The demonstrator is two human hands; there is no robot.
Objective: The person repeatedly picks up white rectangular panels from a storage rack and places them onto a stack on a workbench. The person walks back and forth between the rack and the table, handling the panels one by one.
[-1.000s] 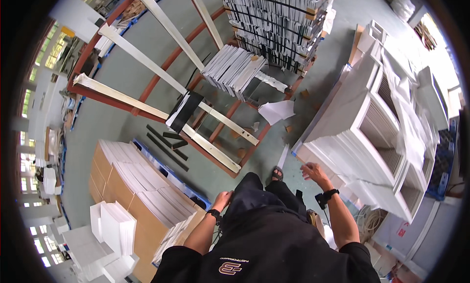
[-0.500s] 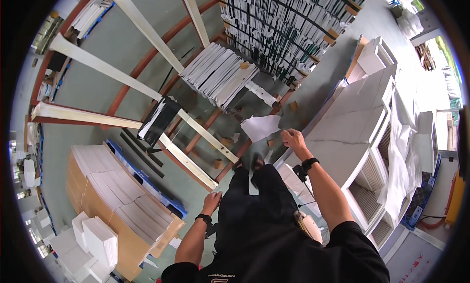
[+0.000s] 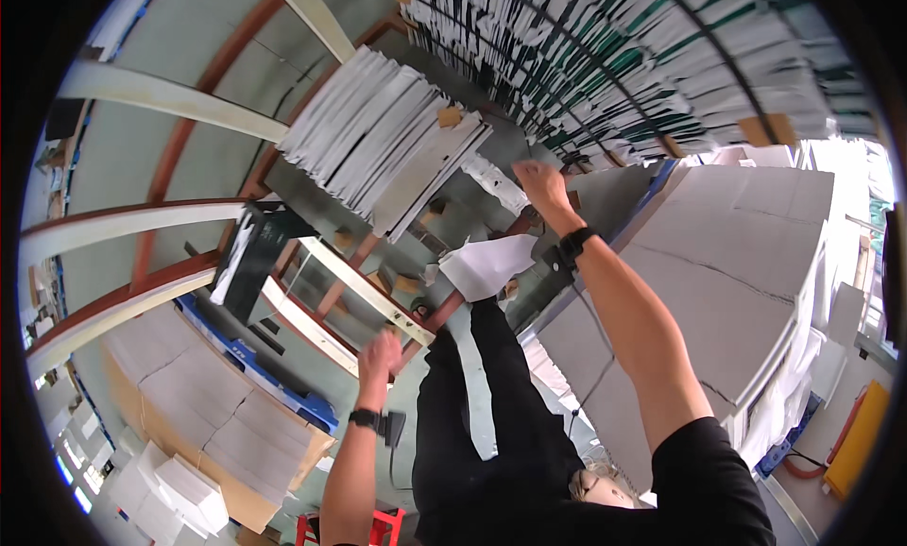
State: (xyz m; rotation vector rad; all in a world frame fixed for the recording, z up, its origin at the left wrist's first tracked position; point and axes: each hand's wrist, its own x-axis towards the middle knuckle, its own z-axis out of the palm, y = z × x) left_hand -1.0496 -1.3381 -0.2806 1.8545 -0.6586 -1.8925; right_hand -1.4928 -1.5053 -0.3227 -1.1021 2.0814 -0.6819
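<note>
My right hand [image 3: 542, 185] is raised ahead of me, its fingers curled closed, and no object shows in them. It is above the floor near a stack of white sheets [image 3: 359, 130] on a red-framed rack. Lower and to the left, my left hand [image 3: 380, 355] is also closed, with nothing visible in it, close to a cream-coloured beam [image 3: 368, 291] of the rack. A loose white sheet [image 3: 487, 263] with an uneven outline appears in front of my legs, over a red bar, apart from both hands. Dark straps with small boxes are on both wrists.
Strapped bundles of white and green sheets [image 3: 605, 64] stand at the far right. A tall stack of white boards [image 3: 718, 253] is close on my right. On the left, stacked boards [image 3: 208, 385] rest on a blue pallet [image 3: 255, 357]. Brown scraps lie among the red bars [image 3: 331, 296].
My right hand has moved up and forward, away from the loose sheet. The left hand has risen forward too. The view has moved closer to the rack and the stacked sheets.
</note>
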